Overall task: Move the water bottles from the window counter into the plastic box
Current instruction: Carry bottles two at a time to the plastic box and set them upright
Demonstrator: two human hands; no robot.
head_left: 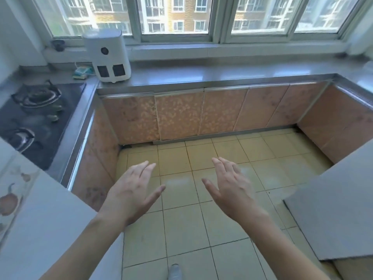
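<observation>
Both hands are extended forward over the tiled floor (181, 219), palms turned toward each other, with a gap of bare floor between them. Left hand (133, 190): grip wide, fingers straight and close together, thumb spread toward the centre; it holds nothing and touches nothing. Right hand (230, 188): grip wide, fingers straight and slightly fanned, thumb spread toward the centre; it holds nothing and touches nothing. Both forearms enter from the lower edge of the frame and converge toward the centre. A shoe tip (174, 271) shows on the floor between the forearms.

The floor forms an open bay bounded on three sides. On the left, a metal-edged table run carries a gas hob (34, 118), with a tiled wall corner (30, 209) nearer the camera. On the right, a pale flat panel (333, 209) projects into the bay, with cabinet fronts behind it. Ahead, a row of patterned cabinet doors (181, 116) closes the bay.

Above the doors runs the window table (222, 74), a long grey surface under the window (175, 15). At its left end stands a white appliance (107, 57), with a small green-and-white item (81, 72) just beside it. No water bottles or plastic box can be seen in this view.
</observation>
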